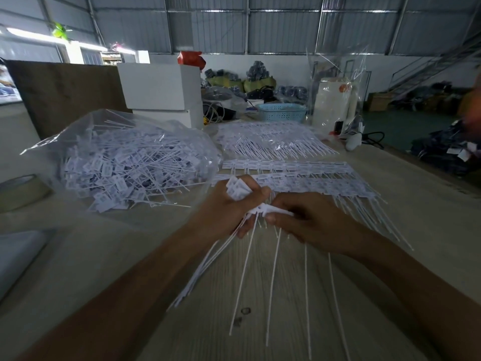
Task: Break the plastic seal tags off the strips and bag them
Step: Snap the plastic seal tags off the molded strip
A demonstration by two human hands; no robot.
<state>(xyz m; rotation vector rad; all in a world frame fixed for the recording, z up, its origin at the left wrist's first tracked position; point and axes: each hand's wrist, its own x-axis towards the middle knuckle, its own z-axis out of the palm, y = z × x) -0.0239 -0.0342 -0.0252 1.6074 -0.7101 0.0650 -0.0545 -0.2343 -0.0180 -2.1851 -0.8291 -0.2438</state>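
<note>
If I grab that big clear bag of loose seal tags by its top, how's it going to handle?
The clear bag would probably sag and change shape: its film is thin and crinkled, slumped around the tags. Thin tails poke against the film near the open edge, so some may snag or spill. It looks bulky but likely light, since the tags inside are small thin plastic pieces.

Two bare forearms, left hand, right hand, no sleeves

hands x2 | tag bag x1 | basket x1 | tape roll x1 | loose tags: too many to count
</note>
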